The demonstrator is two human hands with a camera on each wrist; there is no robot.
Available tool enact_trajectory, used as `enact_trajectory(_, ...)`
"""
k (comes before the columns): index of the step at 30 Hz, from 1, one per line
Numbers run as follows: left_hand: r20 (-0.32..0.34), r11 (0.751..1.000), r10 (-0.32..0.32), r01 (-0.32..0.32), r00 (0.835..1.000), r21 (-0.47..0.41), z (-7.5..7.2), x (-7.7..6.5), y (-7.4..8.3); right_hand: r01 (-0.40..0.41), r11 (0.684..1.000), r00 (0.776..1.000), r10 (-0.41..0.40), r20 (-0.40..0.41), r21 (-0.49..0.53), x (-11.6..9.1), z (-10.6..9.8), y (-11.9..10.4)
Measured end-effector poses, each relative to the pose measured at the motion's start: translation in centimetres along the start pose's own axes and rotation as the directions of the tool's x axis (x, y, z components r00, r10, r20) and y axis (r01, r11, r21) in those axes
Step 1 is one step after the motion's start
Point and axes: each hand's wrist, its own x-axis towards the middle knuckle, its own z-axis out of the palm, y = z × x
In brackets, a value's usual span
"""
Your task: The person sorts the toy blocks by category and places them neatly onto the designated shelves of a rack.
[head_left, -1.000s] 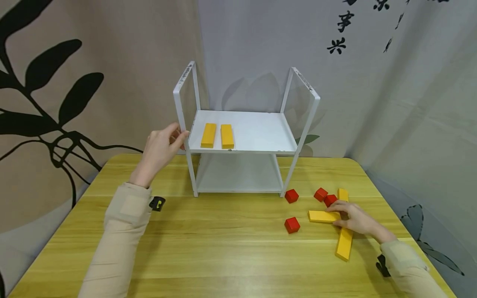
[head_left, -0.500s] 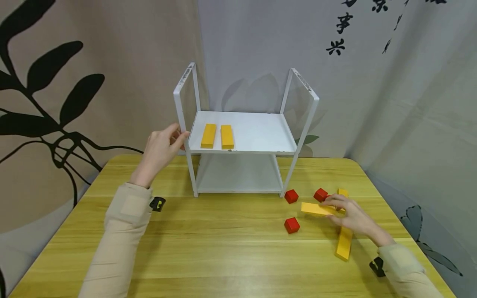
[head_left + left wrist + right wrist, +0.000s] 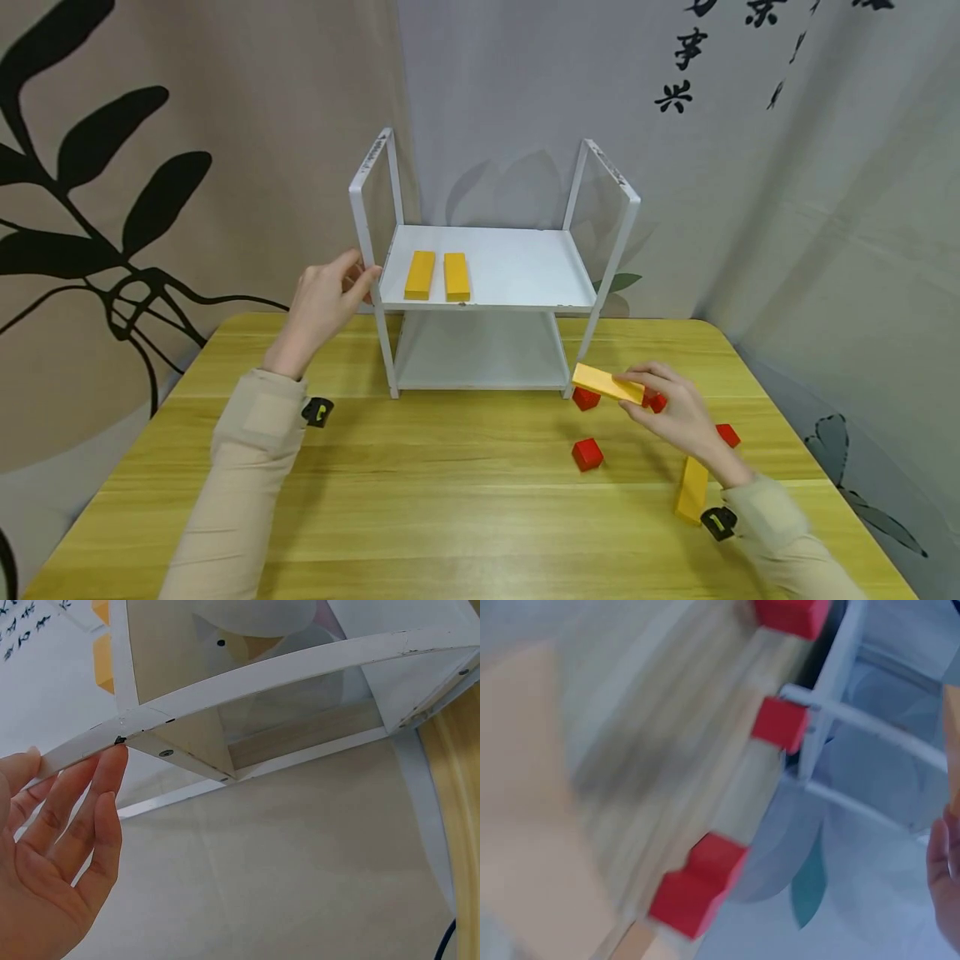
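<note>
My left hand [image 3: 330,304] pinches the left front post of a white two-tier shelf [image 3: 525,271]; in the left wrist view the thumb and fingertips lie on either side of the white bar [image 3: 90,744]. My right hand [image 3: 678,412] holds a yellow rectangular block [image 3: 606,382] by its right end, between thumb and fingers. That block is raised over the table, its free end near the shelf's right front foot. Two yellow blocks, a left one [image 3: 419,276] and a right one [image 3: 457,277], lie side by side on the upper tier.
One red cube [image 3: 587,455] sits on the wooden table [image 3: 450,500]; another red cube [image 3: 586,399] by the shelf foot is partly covered by the held block. More red shows around the right hand, including a cube [image 3: 727,434]. A yellow block [image 3: 692,490] lies near the right wrist.
My right hand has lifted the yellow block off the table and carried it left and toward the shelf. My left hand stays on the post.
</note>
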Motion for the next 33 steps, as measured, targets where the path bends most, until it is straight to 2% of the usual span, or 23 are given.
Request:
enact_trajectory(5, -0.003, 1.000, 0.004, -0.004, 1.000, -0.003, 0.0, 0.0, 0.0, 0.029, 0.999, 0.995, -0.025, -0.099, 0.031, 1.7, 0.9, -1.7)
enact_trajectory(15, -0.005, 1.000, -0.003, 0.003, 1.000, 0.001, 0.1, -0.1, 0.0, 0.061, 0.994, 0.971, -0.038, -0.234, 0.089, 5.0, 2.9, -5.1)
enact_trajectory(28, 0.009, 1.000, -0.008, 0.008, 1.000, 0.001, 0.0, 0.0, 0.1, 0.013, 0.999, 0.948, 0.004, -0.318, 0.052, 10.1, 5.6, -9.0)
enact_trajectory(33, 0.006, 1.000, -0.009, 0.009, 1.000, 0.000, 0.0, -0.1, 0.1, -0.041, 0.998, 0.940, 0.056, -0.336, 0.052, 11.6, 6.8, -9.8)
